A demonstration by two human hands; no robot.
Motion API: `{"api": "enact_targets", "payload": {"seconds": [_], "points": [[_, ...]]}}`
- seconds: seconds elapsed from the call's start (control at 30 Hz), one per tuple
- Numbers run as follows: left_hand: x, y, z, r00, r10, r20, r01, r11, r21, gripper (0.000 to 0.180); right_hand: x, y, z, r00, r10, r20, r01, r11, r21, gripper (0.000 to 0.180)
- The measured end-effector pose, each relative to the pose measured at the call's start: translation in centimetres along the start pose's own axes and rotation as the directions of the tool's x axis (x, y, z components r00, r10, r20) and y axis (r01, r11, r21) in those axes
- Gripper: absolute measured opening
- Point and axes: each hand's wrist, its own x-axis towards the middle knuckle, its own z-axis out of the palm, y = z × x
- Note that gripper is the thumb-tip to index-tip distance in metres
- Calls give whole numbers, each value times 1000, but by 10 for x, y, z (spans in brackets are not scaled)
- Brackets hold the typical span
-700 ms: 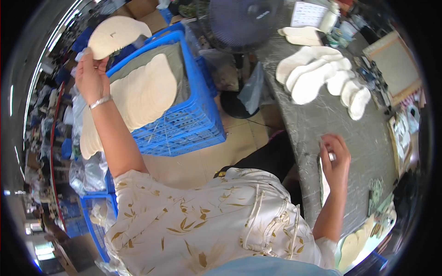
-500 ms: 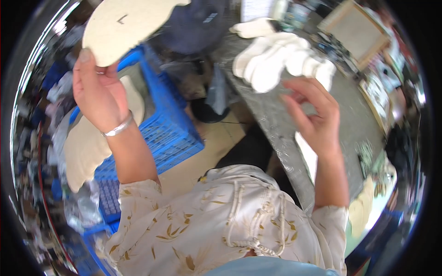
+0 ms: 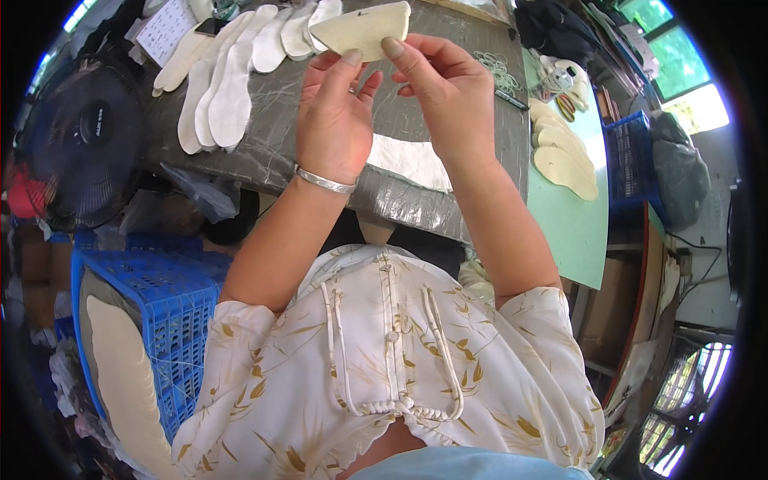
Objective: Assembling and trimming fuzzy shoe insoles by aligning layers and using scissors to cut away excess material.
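A cream insole (image 3: 360,34) with a small dark mark is raised above the grey-covered table (image 3: 276,144), its face tilted towards me. My left hand (image 3: 334,120), with a silver bracelet at the wrist, pinches its lower edge with the thumb. On the insole's right end, the thumb and fingers of my right hand (image 3: 452,100) are closed. Left of my hands, several white insoles (image 3: 228,100) lie overlapping in a row. Below and between my forearms, a white piece (image 3: 410,162) lies by the table's near edge.
A black fan (image 3: 84,136) stands at the left. Below it, a blue crate (image 3: 180,308) holds a stack of cream insoles (image 3: 124,380). More cream insoles (image 3: 564,170) overlap on a pale green board (image 3: 580,248) to the right. Scissors (image 3: 566,106) lie farther back there.
The view has turned right, from the crate towards the table. My left hand has brought the cream insole over the table. My right hand, formerly holding nothing visible, now grips its other end.
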Motion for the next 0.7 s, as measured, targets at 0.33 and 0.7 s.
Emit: {"api": "enact_targets", "payload": {"seconds": [0.33, 0.7], "points": [[-7, -66, -18, 922, -303, 241, 304, 952, 35, 80, 7, -7, -99, 959, -204, 196, 206, 978, 8, 15], [36, -67, -94, 846, -531, -53, 522, 802, 290, 57, -7, 7, -221, 920, 52, 389, -45, 999, -28, 15]]}}
